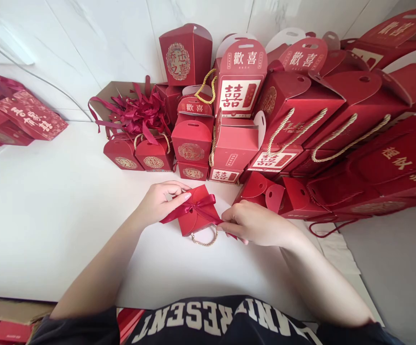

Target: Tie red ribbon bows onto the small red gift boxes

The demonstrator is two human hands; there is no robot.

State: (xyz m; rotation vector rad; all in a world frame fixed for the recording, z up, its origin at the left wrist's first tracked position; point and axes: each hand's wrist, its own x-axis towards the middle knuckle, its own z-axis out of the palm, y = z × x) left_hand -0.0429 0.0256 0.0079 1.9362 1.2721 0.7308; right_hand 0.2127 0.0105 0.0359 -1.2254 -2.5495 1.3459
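Observation:
A small red gift box (192, 224) sits on the white table, its curved top flaps folded shut. A dark red satin ribbon (198, 207) is tied in a bow across its top. My left hand (161, 203) grips the box's left side, thumb on top beside the bow and fingers behind the far edge. At the right, my right hand (256, 223) pinches a ribbon tail near the box's corner, its fingertips close together. A twisted gold cord handle (206, 242) hangs out at the near side of the box.
Red boxes (191, 151) with gold emblems and stacked white-labelled boxes (242, 76) line the wall. An open carton (112, 93) holds tangled ribbons (139, 112). Red bags (395, 167) stand at right, printed bags (31, 115) at far left. Several flap-top boxes (261, 189) lie near my right hand.

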